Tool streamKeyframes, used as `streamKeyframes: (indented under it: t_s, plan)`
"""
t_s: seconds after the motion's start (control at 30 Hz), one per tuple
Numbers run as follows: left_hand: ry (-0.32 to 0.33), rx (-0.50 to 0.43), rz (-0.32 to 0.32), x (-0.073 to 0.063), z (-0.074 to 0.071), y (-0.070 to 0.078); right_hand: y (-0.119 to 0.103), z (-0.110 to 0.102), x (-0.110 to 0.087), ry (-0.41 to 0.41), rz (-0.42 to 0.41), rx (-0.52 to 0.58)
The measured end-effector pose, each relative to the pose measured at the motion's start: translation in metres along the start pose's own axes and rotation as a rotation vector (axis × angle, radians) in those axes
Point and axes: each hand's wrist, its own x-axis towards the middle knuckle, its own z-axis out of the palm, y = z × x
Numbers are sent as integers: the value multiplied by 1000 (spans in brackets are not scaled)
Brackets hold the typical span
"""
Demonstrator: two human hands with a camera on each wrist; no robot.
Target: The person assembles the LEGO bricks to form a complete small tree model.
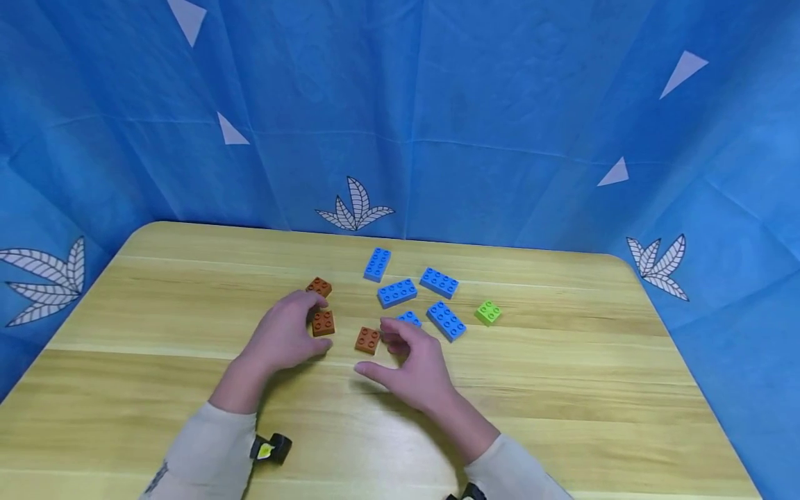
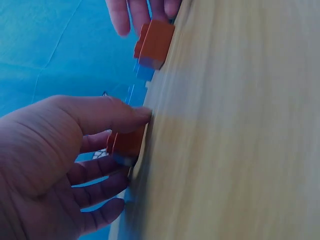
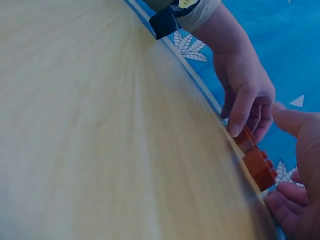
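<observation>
My left hand (image 1: 284, 333) is curved around a small brown building block (image 1: 323, 323), thumb on the near side and fingers beyond it. In the left wrist view, that block (image 2: 129, 144) sits between the spread thumb and fingers, partly hidden by the thumb. Another brown block (image 1: 319, 286) lies just past the left fingers. To the right, my right hand (image 1: 417, 364) hovers with thumb and fingers apart beside a third brown block (image 1: 367, 340). The right wrist view has this block (image 3: 260, 171) close to the right fingers (image 3: 286, 200).
Several long blue blocks (image 1: 396, 293) lie scattered beyond the hands; one blue block (image 1: 409, 319) is partly covered by the right hand. A small green block (image 1: 488, 312) lies farther right. A blue patterned curtain (image 1: 400, 104) hangs behind the wooden table (image 1: 594, 389).
</observation>
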Motion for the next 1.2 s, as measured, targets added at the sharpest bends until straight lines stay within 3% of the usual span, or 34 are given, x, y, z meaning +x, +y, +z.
streamKeyframes:
  t_s: [0.27,0.5,0.93,1.2]
  plan:
    - [-3,-29,6,2,6,1,10,0,8,10,-63,-60]
    - [-22,-79,38,5,10,6,16,-1,14,-1,-84,-232]
    - [-11,-142,94,13,11,14,23,-4,20,24,-64,-235]
    - [-56,-161,132,21,11,24,24,-5,27,59,-74,-247]
